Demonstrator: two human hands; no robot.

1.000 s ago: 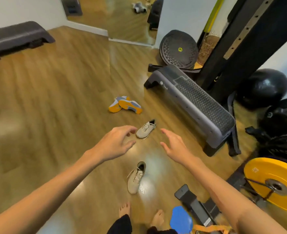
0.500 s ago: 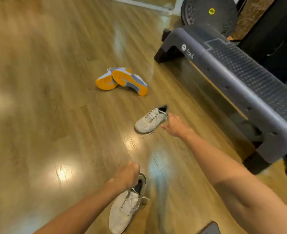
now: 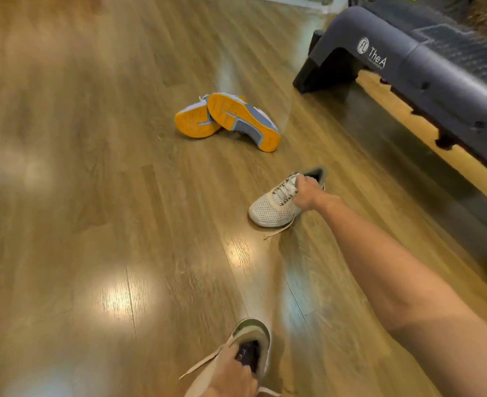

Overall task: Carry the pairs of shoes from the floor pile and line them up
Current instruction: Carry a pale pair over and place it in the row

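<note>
Two beige mesh sneakers lie apart on the wooden floor. My right hand (image 3: 305, 193) grips the far beige sneaker (image 3: 271, 209) at its tongue and laces, right of centre. At the bottom edge my left hand (image 3: 231, 376) is closed on the collar of the near beige sneaker (image 3: 253, 333), whose front is out of frame. Farther away, a grey pair with orange soles (image 3: 228, 120) lies tipped over, soles facing me, one shoe leaning on the other.
A dark grey aerobic step bench (image 3: 425, 55) runs along the right side, close to the far beige sneaker. Bare wooden floor (image 3: 79, 167) stretches across the left and centre.
My right hand reached forward and closed on the far beige sneaker. My left hand keeps its hold on the near sneaker. The view has dropped closer to the floor.
</note>
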